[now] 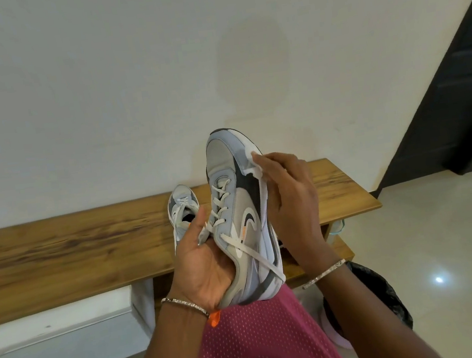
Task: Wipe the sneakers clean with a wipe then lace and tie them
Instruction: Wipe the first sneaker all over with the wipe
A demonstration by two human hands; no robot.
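At the toe's side: the right grip (287, 193) pinches a white wipe (252, 166) under its fingertips and presses it on the pale sole edge of the held sneaker (232, 206).
At the heel: the left grip (206, 260) cups the held sneaker from below, thumb raised beside the tongue, fingers curled under the collar. The heel end seems to rest on the pink shorts (250, 342).
Lace (256, 254): threaded but untied, with one loose end trailing across the shoe's side toward the heel.
Second sneaker (182, 213): stands on the counter (57, 247), just behind the left thumb and partly hidden by it.
Stage: wiping the first shoe; tying is not yet begun.
Risk, leverage: the shoe is supported only at the heel, so a hard rub at the toe could twist it out of the left grip.
Risk, wipe: held by a small fold, it could bunch or slip off.
Risk, lace: the loose end could snag under the wiping hand and pull out of its eyelets.
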